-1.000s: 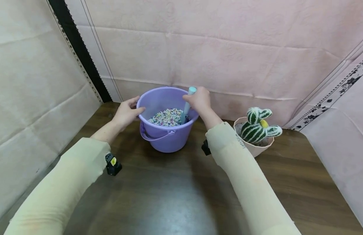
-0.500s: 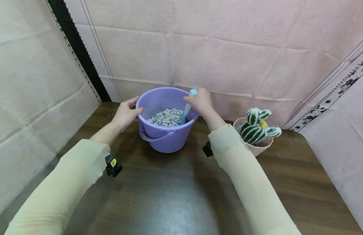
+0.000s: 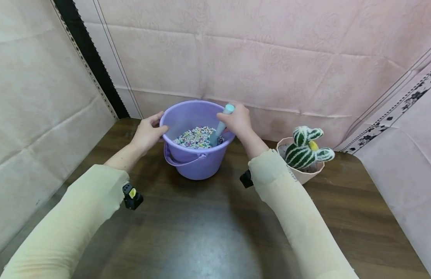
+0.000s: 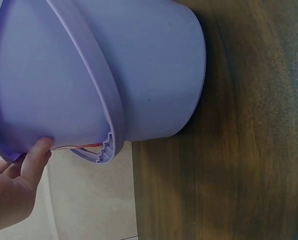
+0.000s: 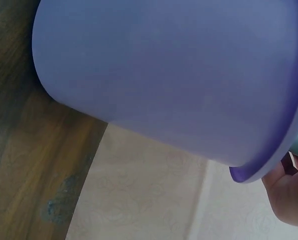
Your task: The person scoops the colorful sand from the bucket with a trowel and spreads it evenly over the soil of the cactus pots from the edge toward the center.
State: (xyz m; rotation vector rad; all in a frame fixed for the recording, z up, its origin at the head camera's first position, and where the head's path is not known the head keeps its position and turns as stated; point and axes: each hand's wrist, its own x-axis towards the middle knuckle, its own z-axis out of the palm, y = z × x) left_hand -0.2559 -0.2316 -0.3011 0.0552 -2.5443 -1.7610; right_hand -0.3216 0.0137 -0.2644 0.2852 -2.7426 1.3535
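A purple bucket [image 3: 201,166] stands upright on the table, partly filled with small pastel beads [image 3: 194,137]. At its left rim my left hand [image 3: 147,133] grips the edge, thumb over the rim and fingers around the outside. The left wrist view shows that thumb [image 4: 36,157] against the bucket's side below the rim. My right hand [image 3: 237,120], above the right rim, holds the handle of a light-blue shovel [image 3: 220,128]. The shovel leans to the right, its lower end down among the beads. In the right wrist view, the bucket wall [image 5: 153,75] hides most of the shovel.
Right of the bucket, beside my right forearm, a crocheted green cactus [image 3: 302,153] sits in a pale pot [image 3: 304,178]. The bucket's handle [image 3: 180,162] hangs down at its front left. A pale cloth wall [image 3: 254,69] rises behind the dark wooden table [image 3: 187,224].
The shovel's lower end has shifted a little left in the beads, and the shovel leans more. My left hand keeps its grip on the bucket rim.
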